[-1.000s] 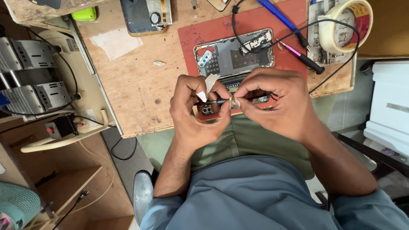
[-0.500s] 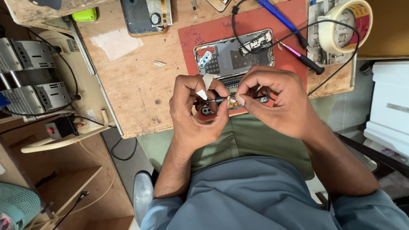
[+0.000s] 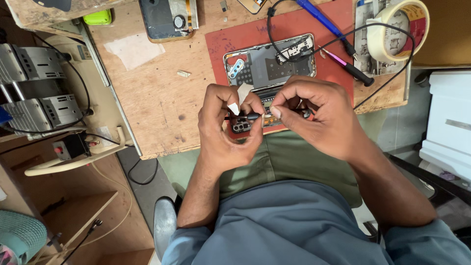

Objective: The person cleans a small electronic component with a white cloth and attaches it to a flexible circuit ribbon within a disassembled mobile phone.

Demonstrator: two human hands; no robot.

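Note:
An opened phone [image 3: 267,68] with its back off lies on a red mat [image 3: 255,37] on the wooden bench. My left hand [image 3: 225,130] and my right hand [image 3: 319,115] meet over its near end. Between the fingertips of both hands runs a thin black tool [image 3: 252,117], held horizontally. A small white scrap [image 3: 234,108] sticks to my left fingers. A dark camera module part [image 3: 241,126] shows just below the tool.
A tape roll [image 3: 397,27], a blue-handled tool [image 3: 319,14], a pink and black screwdriver [image 3: 348,68] and a black cable [image 3: 373,29] lie at the back right. Another phone [image 3: 167,17] rests further back. Grey units [image 3: 34,93] stand left, a white box [image 3: 449,122] right.
My fingers have shifted slightly on the thin tool, and the white scrap has moved to my left fingertips. The hands stay over the phone's near end.

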